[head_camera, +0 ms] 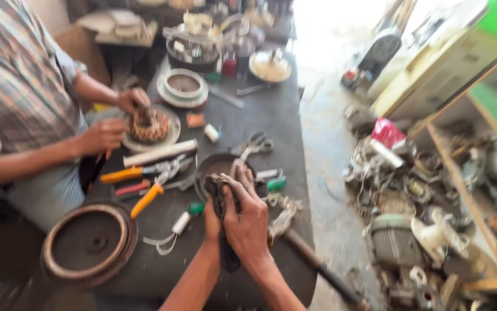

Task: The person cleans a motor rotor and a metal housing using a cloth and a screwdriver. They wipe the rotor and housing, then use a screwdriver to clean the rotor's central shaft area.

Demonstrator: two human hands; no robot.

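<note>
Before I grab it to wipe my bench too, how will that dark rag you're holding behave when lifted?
The dark rag looks floppy: it bunches between both hands and a tail droops below the wrists. It is probably light, since the right hand and left hand pinch it loosely. It seems grimy, so perhaps greasy to touch.

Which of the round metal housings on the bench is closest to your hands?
The dark bowl-shaped housing just beyond the right hand and the rag. The rusty disc sits further left, and the coil plate is at the other person's hands.
</note>
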